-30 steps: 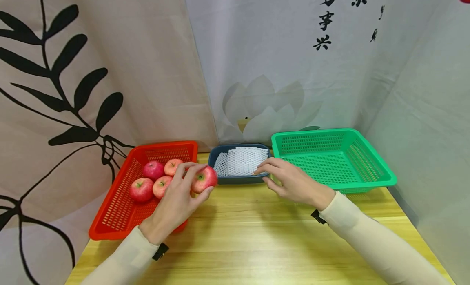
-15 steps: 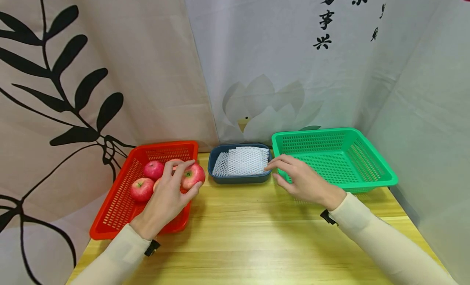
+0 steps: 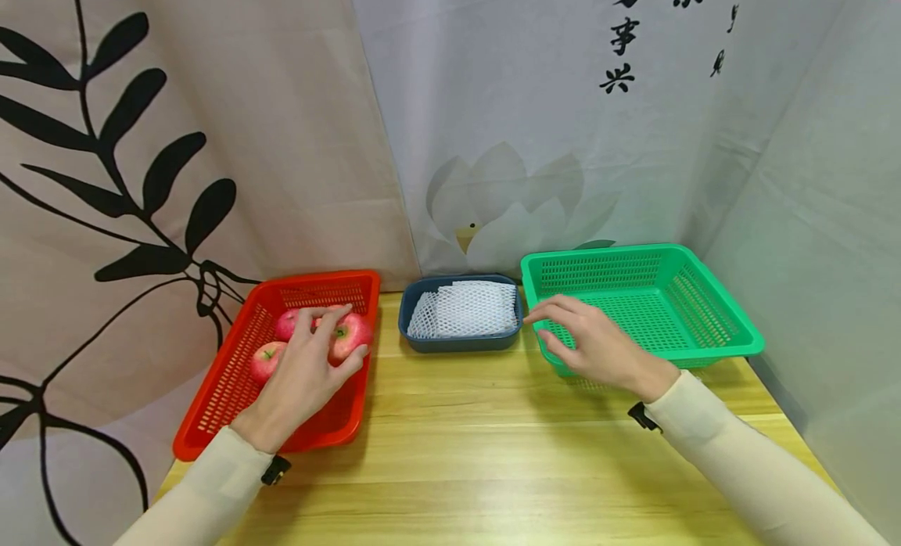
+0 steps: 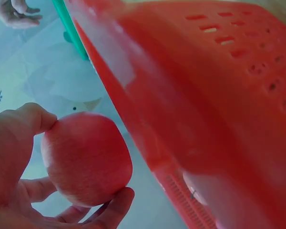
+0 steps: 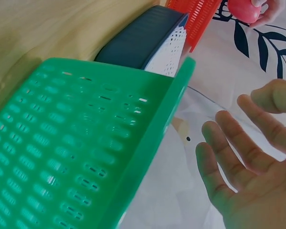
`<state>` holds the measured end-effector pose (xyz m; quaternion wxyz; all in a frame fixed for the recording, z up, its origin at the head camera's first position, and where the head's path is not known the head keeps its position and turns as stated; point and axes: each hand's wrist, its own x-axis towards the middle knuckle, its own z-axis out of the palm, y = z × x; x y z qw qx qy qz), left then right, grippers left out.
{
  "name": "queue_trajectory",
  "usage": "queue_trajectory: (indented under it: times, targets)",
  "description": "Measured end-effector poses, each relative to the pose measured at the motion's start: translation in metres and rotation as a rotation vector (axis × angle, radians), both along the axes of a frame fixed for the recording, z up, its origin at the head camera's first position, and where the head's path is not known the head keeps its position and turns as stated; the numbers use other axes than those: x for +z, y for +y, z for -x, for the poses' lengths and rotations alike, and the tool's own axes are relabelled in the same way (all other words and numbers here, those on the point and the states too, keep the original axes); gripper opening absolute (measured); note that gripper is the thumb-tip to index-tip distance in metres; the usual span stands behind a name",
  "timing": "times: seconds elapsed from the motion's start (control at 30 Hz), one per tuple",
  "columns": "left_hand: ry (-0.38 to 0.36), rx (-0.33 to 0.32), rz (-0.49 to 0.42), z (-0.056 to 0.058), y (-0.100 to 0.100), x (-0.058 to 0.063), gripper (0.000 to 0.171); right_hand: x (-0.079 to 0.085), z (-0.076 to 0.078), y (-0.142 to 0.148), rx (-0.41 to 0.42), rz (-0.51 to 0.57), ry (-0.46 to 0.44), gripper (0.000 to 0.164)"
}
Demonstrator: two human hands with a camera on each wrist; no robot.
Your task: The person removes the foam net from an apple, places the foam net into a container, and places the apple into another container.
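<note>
My left hand [image 3: 299,374] grips a red apple [image 3: 349,336] between thumb and fingers, over the right part of the red basket [image 3: 186,436]. In the left wrist view the same apple [image 4: 88,157] sits between the thumb and the fingertips, above the basket's rim. More apples [image 3: 266,362] lie in the basket, partly hidden behind the hand. My right hand [image 3: 598,346] holds nothing; its fingers are loosely bent over the near left corner of the green basket [image 3: 725,350]. In the right wrist view the palm and spread fingers [image 5: 238,157] show bare.
Between the two baskets stands a small dark blue bin [image 3: 461,345] with white foam net sleeves [image 3: 475,307] in it. All three containers stand on a wooden table [image 3: 479,452]. A printed curtain [image 3: 296,139] hangs close behind them.
My left hand has carried the apple left, from beside the red basket's right edge to over the basket. My right hand has drawn right, away from the blue bin to the green basket's corner.
</note>
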<state>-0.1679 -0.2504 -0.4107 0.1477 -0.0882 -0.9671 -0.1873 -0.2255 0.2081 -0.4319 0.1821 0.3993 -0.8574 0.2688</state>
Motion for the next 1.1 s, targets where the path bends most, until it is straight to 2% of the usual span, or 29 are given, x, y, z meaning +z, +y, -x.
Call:
queue_trajectory:
  times: [0.33, 0.63, 0.93, 1.1]
  targets:
    - [-0.109, 0.044, 0.004, 0.003, -0.014, 0.005, 0.075, -0.002, 0.002, 0.01, -0.014, 0.008, 0.017, 0.027]
    - [-0.188, 0.066, 0.091, 0.01, -0.026, 0.001, 0.075, -0.003, 0.004, 0.018, -0.022, 0.016, 0.018, 0.027]
    - [-0.283, -0.024, 0.075, 0.012, -0.034, -0.002, 0.072, -0.005, 0.009, 0.028, -0.063, -0.002, -0.019, 0.028]
    - [-0.28, -0.082, 0.096, 0.012, -0.036, -0.003, 0.065, -0.005, 0.012, 0.033, -0.074, 0.003, -0.027, 0.03]
